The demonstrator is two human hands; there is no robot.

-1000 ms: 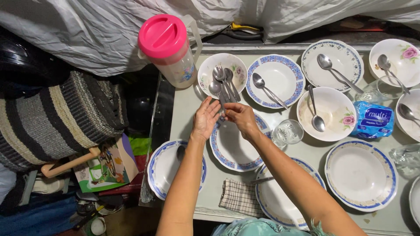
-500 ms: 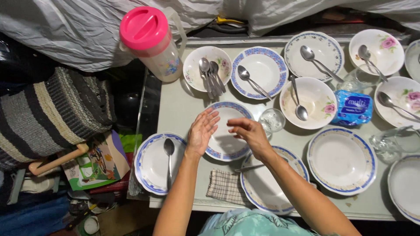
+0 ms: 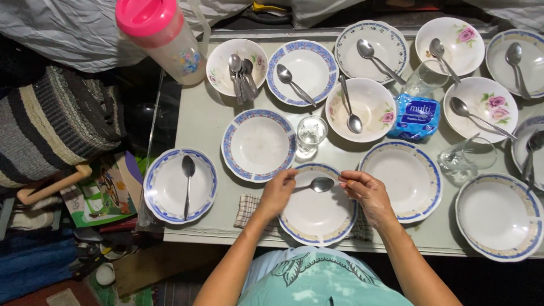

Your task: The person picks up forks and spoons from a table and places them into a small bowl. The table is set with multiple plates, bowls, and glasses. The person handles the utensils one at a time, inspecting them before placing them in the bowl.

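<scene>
Both hands, left hand (image 3: 276, 194) and right hand (image 3: 367, 192), pinch one spoon (image 3: 317, 185) over the near plate (image 3: 317, 218); it should be lowered level, centred.

I am looking down at a pale table (image 3: 204, 122) that is carrying blue-rimmed plates, one near its left edge (image 3: 164, 187), one further in (image 3: 258, 144), one at the near edge (image 3: 317, 212); flowered bowls (image 3: 374, 107) are sitting toward the far side. A pink-lidded jug (image 3: 164, 37) is standing at the far left corner; a drinking glass (image 3: 310, 133), a blue packet (image 3: 416, 116) and a checked cloth (image 3: 246, 207) are lying between the dishes.
</scene>
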